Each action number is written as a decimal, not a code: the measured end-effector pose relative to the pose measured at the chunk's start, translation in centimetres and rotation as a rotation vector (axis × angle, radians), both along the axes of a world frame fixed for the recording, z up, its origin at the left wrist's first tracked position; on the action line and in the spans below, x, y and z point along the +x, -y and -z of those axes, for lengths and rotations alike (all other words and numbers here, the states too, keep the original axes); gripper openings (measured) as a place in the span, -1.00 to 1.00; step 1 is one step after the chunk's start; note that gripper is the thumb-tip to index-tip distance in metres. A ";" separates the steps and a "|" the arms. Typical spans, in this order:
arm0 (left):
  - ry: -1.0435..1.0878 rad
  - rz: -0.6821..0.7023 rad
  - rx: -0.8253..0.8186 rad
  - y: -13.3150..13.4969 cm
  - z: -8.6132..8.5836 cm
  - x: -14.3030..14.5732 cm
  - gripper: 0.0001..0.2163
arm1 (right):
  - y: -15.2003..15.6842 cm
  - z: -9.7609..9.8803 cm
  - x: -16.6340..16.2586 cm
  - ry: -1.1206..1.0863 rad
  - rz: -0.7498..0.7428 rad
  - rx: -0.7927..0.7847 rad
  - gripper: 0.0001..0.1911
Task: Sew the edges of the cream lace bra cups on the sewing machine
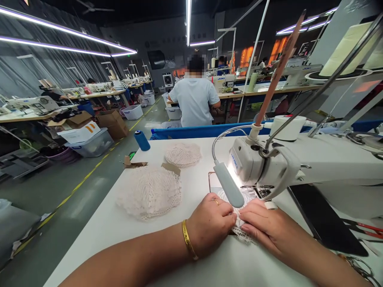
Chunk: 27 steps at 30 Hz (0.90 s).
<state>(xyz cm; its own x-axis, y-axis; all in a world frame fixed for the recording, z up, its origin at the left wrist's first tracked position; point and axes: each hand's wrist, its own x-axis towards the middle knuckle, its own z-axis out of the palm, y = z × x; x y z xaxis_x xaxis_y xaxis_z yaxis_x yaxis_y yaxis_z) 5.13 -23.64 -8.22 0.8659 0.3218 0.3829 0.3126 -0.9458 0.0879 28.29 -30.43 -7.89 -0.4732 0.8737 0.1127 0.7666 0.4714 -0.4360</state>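
Observation:
A piece of white lace (pixel 241 233) lies under the head of the white sewing machine (pixel 248 159), partly hidden by my hands and the grey lamp (pixel 229 185). My left hand (pixel 211 221) is closed on the lace's left side, its fingers curled and pressed down. My right hand (pixel 267 225) lies close beside the needle area, its fingers stretched out and resting flat on the lace. Two heaps of cream lace, a near one (pixel 149 191) and a far one (pixel 183 154), sit on the table to the left. The needle itself is hidden.
A blue thread cone (pixel 141 140) stands at the table's far left corner. Right of my right hand lie a black phone-like slab (pixel 326 217), red-handled tool (pixel 363 227) and scissors (pixel 357 267). A pencil (pixel 281 67) sticks up from the machine. A person (pixel 196 99) sits ahead.

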 end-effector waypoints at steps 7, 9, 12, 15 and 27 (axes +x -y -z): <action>0.030 -0.047 0.019 -1.0 0.5 0.3 -0.88 | -0.2 0.2 0.2 -0.012 0.064 0.030 -0.73; 0.033 -0.058 0.012 -1.0 0.4 0.3 -0.87 | -0.1 -0.1 0.4 0.000 0.060 -0.002 -0.74; 0.017 -0.041 -0.013 -1.1 0.0 0.2 -0.86 | 0.2 -0.5 0.4 -0.004 0.031 -0.042 -0.70; -0.024 -0.031 -0.072 -1.3 -0.4 0.3 -0.86 | 0.2 -0.1 0.0 -0.038 0.022 -0.014 -0.77; 0.107 -0.006 -0.513 -2.4 -1.5 1.0 -0.75 | -0.4 0.3 -0.2 -0.237 0.169 0.015 -0.69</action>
